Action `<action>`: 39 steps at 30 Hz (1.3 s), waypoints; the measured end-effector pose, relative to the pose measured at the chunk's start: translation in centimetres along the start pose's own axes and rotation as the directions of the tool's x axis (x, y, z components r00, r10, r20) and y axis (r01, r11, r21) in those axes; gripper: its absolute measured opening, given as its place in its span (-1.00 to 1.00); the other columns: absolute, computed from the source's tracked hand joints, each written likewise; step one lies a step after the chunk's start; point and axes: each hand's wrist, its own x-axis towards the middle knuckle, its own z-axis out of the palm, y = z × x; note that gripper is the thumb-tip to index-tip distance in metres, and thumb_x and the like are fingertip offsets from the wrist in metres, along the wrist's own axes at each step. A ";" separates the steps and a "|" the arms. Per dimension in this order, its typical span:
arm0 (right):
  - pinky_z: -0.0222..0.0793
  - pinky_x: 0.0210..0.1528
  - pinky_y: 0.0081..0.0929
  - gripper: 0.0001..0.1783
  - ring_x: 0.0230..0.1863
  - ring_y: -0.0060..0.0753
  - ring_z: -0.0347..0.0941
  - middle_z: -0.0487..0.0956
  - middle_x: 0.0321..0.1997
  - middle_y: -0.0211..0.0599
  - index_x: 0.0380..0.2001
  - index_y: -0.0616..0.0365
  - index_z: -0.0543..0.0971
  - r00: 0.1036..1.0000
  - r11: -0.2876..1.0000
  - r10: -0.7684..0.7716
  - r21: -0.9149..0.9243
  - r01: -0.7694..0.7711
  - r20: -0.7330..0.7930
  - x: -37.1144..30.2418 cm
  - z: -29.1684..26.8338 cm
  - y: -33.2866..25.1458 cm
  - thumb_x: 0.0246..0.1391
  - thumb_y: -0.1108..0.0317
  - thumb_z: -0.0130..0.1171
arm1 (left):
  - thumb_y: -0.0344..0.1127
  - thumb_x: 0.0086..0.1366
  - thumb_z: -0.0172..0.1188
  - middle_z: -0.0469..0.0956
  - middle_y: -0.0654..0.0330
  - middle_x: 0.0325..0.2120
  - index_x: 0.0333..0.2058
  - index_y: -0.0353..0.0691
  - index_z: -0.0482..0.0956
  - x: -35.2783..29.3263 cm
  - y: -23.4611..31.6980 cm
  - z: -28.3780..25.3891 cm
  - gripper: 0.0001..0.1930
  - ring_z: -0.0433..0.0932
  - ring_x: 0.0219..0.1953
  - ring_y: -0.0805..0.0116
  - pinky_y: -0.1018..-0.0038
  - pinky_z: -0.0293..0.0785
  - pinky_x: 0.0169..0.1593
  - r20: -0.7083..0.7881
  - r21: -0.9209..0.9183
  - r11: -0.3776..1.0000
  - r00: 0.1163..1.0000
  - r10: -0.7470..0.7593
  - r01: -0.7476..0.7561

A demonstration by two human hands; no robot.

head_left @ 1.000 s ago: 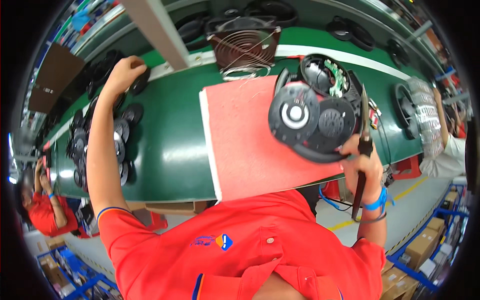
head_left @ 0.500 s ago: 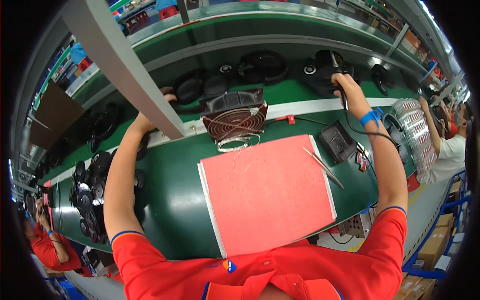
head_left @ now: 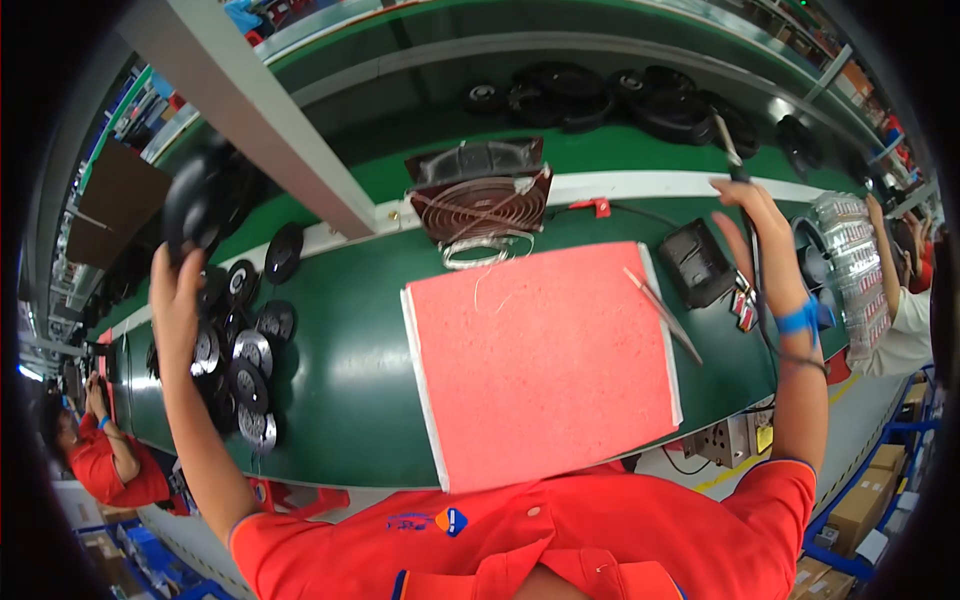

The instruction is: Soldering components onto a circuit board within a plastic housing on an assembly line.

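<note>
My left hand (head_left: 176, 305) is raised at the left of the bench, its fingers closed on a black rounded headphone piece (head_left: 192, 200) that is blurred by motion. Below it lies a pile of black and silver round earcup parts (head_left: 245, 350). At the right my right hand (head_left: 758, 218) grips a soldering iron (head_left: 732, 150) with its metal tip pointing up and away. The iron's dark cable runs down along my wrist. Between my arms a red mat (head_left: 540, 370) lies on the green bench, with metal tweezers (head_left: 665, 315) across its right edge.
A brown-grilled fan (head_left: 480, 205) with a coil of solder wire (head_left: 487, 250) stands behind the mat. A small black tray (head_left: 697, 262) sits right of it. A grey post (head_left: 270, 120) rises at left. More black headphone parts (head_left: 570, 95) lie on the far belt. Co-workers are at both sides.
My left hand has come from behind the post to the left, bringing a black headphone piece. My right hand has drawn back slightly and right with the soldering iron. The view has shifted a little.
</note>
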 end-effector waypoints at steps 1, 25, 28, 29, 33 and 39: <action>0.34 -0.13 -0.50 -0.67 -0.24 -0.20 0.44 0.52 -0.17 -0.16 -0.26 0.23 0.43 1.000 1.000 -0.017 -0.002 0.017 0.007 -1.8 -0.7 -1.1 -0.17 0.70 0.18 | -0.29 0.29 0.05 0.47 0.28 -0.37 -0.12 -0.31 0.41 -3.1 -0.2 -2.9 -0.74 0.36 -0.42 0.57 0.64 0.30 -0.35 -0.084 -0.079 0.997 0.996 -0.026 0.020; 0.27 0.08 -0.23 -0.59 0.03 0.02 0.42 0.49 -0.01 0.02 -0.30 0.14 0.35 0.951 0.908 -0.196 0.411 0.084 0.238 -13.0 2.7 -12.3 -0.27 0.66 0.24 | -0.40 0.11 0.14 0.51 0.08 -0.40 -0.38 -0.32 0.54 -16.3 11.9 10.6 -0.88 0.50 -0.29 0.18 0.37 0.42 -0.25 0.228 -0.257 0.885 0.866 0.445 -0.387; 0.22 0.13 -0.20 -0.52 0.10 0.06 0.36 0.47 0.03 0.04 -0.25 0.12 0.30 0.933 0.857 -0.264 0.504 0.109 0.246 -12.7 3.9 -13.3 -0.28 0.69 0.23 | -0.25 0.04 0.18 0.50 0.02 -0.37 -0.44 -0.32 0.58 -14.1 12.7 14.8 -0.78 0.43 -0.17 0.09 0.23 0.35 -0.08 0.193 -0.154 0.802 0.778 0.597 -0.577; 0.20 0.15 -0.18 -0.49 0.11 0.08 0.35 0.46 0.04 0.05 -0.23 0.10 0.28 0.940 0.835 -0.265 0.538 0.112 0.215 -13.1 4.7 -13.1 -0.27 0.70 0.24 | -0.23 0.02 0.19 0.49 0.01 -0.37 -0.45 -0.31 0.59 -13.6 12.8 16.6 -0.76 0.41 -0.16 0.06 0.22 0.36 -0.09 0.219 -0.115 0.792 0.762 0.609 -0.600; 0.19 0.15 -0.15 -0.47 0.09 0.05 0.37 0.46 0.01 0.09 -0.22 0.06 0.24 0.964 0.835 -0.211 0.543 0.093 0.159 -14.5 6.0 -13.0 -0.23 0.68 0.24 | -0.25 -0.09 0.23 0.49 0.01 -0.31 -0.53 -0.31 0.61 -12.5 13.4 20.7 -0.78 0.37 -0.13 0.03 0.21 0.37 -0.11 0.330 -0.039 0.796 0.744 0.581 -0.604; 0.42 -0.28 -0.42 -0.48 -0.23 -0.16 0.50 0.47 -0.05 0.13 -0.24 0.04 0.22 0.961 0.769 -0.221 0.636 0.068 0.165 -15.4 5.9 -13.8 -0.21 0.60 0.30 | -0.30 -0.06 0.18 0.50 0.13 -0.22 -0.50 -0.20 0.64 -16.6 14.2 16.0 -0.85 0.40 -0.07 0.17 0.26 0.34 -0.04 0.137 -0.283 0.660 0.652 0.746 -0.696</action>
